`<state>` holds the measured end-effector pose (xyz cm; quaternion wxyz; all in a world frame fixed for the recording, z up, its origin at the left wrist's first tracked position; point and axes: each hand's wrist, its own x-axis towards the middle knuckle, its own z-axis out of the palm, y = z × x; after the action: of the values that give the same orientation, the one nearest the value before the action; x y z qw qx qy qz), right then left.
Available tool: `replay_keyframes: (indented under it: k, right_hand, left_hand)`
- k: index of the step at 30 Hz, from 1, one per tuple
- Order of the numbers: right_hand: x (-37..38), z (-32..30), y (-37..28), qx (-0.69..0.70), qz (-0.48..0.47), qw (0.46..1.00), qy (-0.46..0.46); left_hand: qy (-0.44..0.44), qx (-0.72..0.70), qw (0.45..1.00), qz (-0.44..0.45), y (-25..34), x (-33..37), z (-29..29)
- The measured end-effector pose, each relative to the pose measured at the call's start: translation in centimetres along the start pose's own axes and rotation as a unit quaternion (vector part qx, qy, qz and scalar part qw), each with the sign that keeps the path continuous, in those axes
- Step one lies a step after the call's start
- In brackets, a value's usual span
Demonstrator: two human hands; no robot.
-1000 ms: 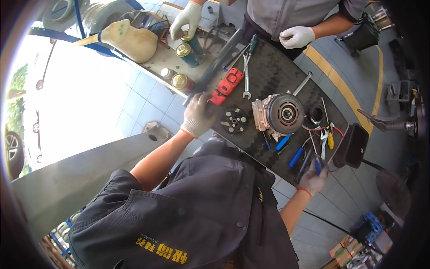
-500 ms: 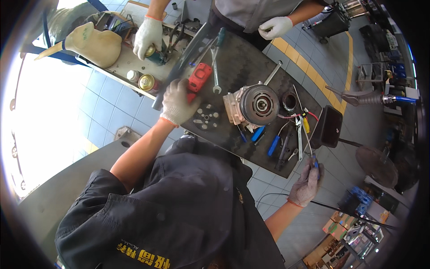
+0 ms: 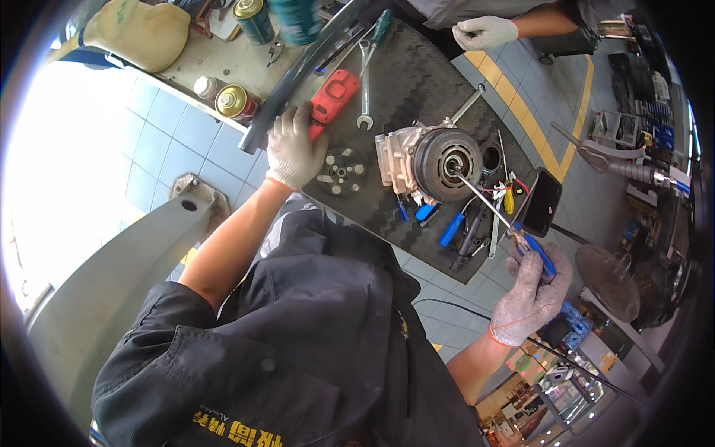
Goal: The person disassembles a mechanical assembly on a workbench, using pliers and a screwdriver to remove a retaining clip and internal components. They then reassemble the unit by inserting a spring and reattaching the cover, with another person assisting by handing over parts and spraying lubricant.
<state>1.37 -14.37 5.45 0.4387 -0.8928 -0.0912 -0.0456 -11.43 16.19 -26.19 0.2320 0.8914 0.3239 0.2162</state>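
My gloved right hand [image 3: 530,294] grips a screwdriver [image 3: 538,249] by its blue handle. The long shaft slants up-left, its tip at the centre of the black pulley [image 3: 449,165] on a metal compressor [image 3: 396,158]. Whether the tip touches is too small to tell. My gloved left hand [image 3: 293,149] lies with fingers stretched out at the near left table edge. It is beside a red power tool [image 3: 335,97], close to its lower end. A round plate with holes [image 3: 342,171] lies right of that hand.
On the dark mat [image 3: 424,82] lie a combination wrench [image 3: 365,93], several blue-handled screwdrivers and a yellow-handled tool [image 3: 509,200]. A black tray [image 3: 542,201] stands at the right edge. Spray cans [image 3: 237,103] stand on the left bench. Across the table is a co-worker's gloved hand [image 3: 484,33].
My right hand has raised the screwdriver, bringing its tip to the pulley's centre. My left hand stays by the red tool. The view has shifted; the co-worker's other hand is out of it.
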Motion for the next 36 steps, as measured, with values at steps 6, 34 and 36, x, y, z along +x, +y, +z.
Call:
replay_keyframes:
  k: [6, 34, 36]
  right_hand:
    - [0.8, 0.3, -1.1, -0.054, -0.016, 0.998, -0.017]
    - [4.2, 1.9, -5.9, -0.169, 0.04, 0.985, -0.019]
    - [4.3, 2.1, -6.2, -0.165, 0.037, 0.985, -0.016]
  left_hand:
    - [0.01, -0.01, 1.0, 0.001, 0.2, 0.2, -0.3]
    - [-0.022, -0.03, 0.999, -0.025, 0.4, 0.1, -0.6]
    - [-0.024, -0.032, 0.999, -0.027, 0.3, 0.1, -0.6]
